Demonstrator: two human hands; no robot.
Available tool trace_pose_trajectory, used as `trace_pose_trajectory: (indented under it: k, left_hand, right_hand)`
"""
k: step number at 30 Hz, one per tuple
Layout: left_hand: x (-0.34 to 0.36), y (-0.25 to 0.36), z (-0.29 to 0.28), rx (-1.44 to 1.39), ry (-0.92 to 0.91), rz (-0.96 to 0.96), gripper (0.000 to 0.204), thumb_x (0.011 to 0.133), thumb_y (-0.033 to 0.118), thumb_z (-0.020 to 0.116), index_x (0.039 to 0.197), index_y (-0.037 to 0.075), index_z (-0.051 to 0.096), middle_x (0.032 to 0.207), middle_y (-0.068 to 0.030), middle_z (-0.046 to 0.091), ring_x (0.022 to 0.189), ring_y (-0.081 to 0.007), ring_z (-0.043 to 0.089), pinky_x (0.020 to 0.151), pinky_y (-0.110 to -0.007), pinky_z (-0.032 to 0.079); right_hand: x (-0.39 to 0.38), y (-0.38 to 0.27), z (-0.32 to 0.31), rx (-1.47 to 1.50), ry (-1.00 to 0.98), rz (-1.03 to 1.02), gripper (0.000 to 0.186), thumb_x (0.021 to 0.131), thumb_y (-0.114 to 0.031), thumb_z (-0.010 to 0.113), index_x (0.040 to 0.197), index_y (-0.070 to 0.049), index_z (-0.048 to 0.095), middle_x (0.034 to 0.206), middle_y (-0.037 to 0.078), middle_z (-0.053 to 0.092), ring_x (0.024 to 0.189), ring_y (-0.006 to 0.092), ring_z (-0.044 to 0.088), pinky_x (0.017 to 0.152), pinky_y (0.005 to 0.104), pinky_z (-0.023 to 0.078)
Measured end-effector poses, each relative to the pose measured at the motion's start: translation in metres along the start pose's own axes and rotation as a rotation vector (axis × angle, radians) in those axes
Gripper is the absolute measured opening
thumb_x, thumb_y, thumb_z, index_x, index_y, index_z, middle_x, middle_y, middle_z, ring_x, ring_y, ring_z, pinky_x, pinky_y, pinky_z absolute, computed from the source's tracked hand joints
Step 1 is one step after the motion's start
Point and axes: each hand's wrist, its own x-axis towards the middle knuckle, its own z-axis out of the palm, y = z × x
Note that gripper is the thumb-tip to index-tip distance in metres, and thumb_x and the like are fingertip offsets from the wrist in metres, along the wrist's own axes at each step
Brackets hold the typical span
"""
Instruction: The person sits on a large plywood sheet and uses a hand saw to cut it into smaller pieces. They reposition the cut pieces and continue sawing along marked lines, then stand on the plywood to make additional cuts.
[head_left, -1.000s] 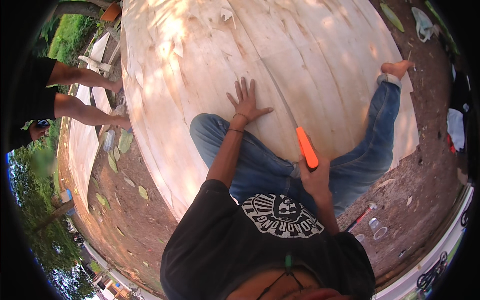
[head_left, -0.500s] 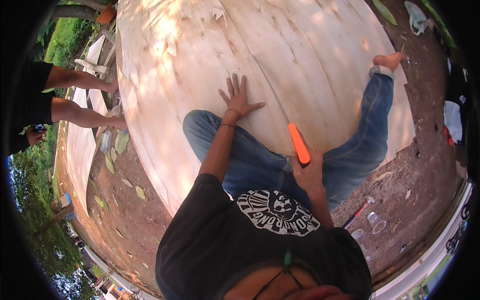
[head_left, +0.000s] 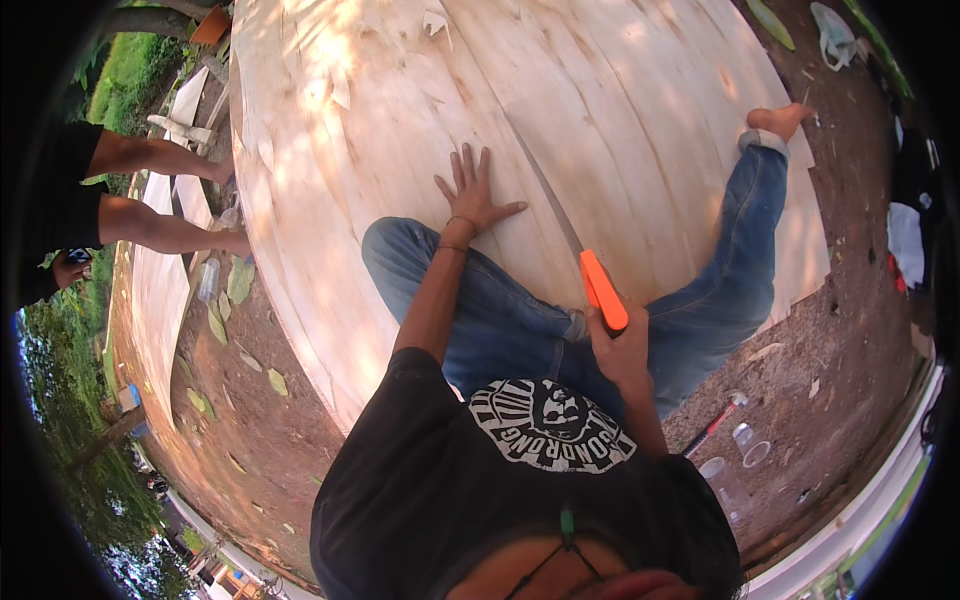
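Note:
A handsaw (head_left: 603, 292) with an orange handle is gripped in my right hand (head_left: 622, 345), between my legs. Its thin blade points up and left, lying along a dark line in a large pale plywood sheet (head_left: 640, 150). That line runs on from the blade's tip toward the far edge. How deep the teeth sit in the wood cannot be made out. To the left of the blade, my left hand (head_left: 476, 197) presses flat on the sheet, fingers spread, holding nothing. I sit on the sheet with my knees apart.
Another person's bare legs (head_left: 160, 190) stand at the sheet's left edge, beside wood offcuts (head_left: 160, 270) and a plastic bottle (head_left: 209, 279). A hammer (head_left: 715, 424) and clear plastic cups (head_left: 757, 454) lie on the soil at lower right. A white bag (head_left: 832, 35) lies at far right.
My right hand and the saw have shifted slightly down and right, and the handle has tilted a little. My left hand stays in place on the sheet.

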Motion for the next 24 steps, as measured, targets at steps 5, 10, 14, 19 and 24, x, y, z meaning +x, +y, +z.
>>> trace_pose_trajectory:
  k: [5, 10, 14, 19, 24]
  left_hand:
    - [-0.004, -0.001, 0.0, 0.001, -0.017, -0.009, 0.143, 0.063, 0.08, 0.078, 0.167, 0.011, 0.009, 0.173, -0.0204, -0.011, 0.157, -0.0424, -0.018, 0.112, -0.077, -0.012]
    - [-0.004, -0.001, -0.001, -0.02, -0.014, 0.003, 0.143, 0.063, 0.08, 0.078, 0.167, 0.011, 0.008, 0.172, -0.0207, -0.011, 0.157, -0.0427, -0.019, 0.112, -0.077, -0.013]
    - [-0.004, 0.0, 0.001, -0.014, -0.001, 0.003, 0.143, 0.063, 0.08, 0.078, 0.167, 0.011, 0.008, 0.172, -0.0209, -0.011, 0.156, -0.043, -0.019, 0.111, -0.078, -0.013]
    - [-0.007, -0.002, 0.004, -0.011, -0.004, 0.008, 0.143, 0.062, 0.08, 0.078, 0.167, 0.01, 0.008, 0.172, -0.0214, -0.01, 0.156, -0.0436, -0.019, 0.111, -0.079, -0.012]
    - [-0.007, -0.001, 0.004, -0.003, -0.011, -0.016, 0.144, 0.062, 0.08, 0.078, 0.167, 0.01, 0.009, 0.172, -0.0221, -0.009, 0.157, -0.0439, -0.018, 0.111, -0.079, -0.011]
  right_hand:
    - [0.002, 0.006, 0.005, 0.02, 0.017, 0.019, 0.011, 0.094, -0.004, 0.064, 0.097, 0.007, 0.064, 0.064, 0.003, 0.053, 0.058, 0.0074, 0.046, 0.053, 0.0295, 0.038]
    - [0.008, -0.004, 0.017, 0.004, 0.046, -0.009, 0.019, 0.094, -0.004, 0.064, 0.108, 0.008, 0.066, 0.065, 0.006, 0.053, 0.058, 0.0096, 0.046, 0.054, 0.0309, 0.039]
    - [0.008, -0.004, 0.02, -0.035, 0.03, 0.022, 0.025, 0.094, -0.004, 0.064, 0.115, 0.008, 0.066, 0.067, 0.007, 0.053, 0.06, 0.0104, 0.047, 0.055, 0.0313, 0.04]
    - [0.006, -0.017, 0.024, -0.004, 0.04, 0.022, 0.032, 0.094, -0.003, 0.063, 0.124, 0.007, 0.065, 0.068, 0.006, 0.054, 0.061, 0.0101, 0.047, 0.056, 0.0309, 0.041]
    - [0.004, -0.009, 0.027, -0.019, 0.007, 0.022, 0.036, 0.094, -0.004, 0.062, 0.128, 0.007, 0.064, 0.067, 0.005, 0.052, 0.059, 0.0101, 0.047, 0.055, 0.0304, 0.04]
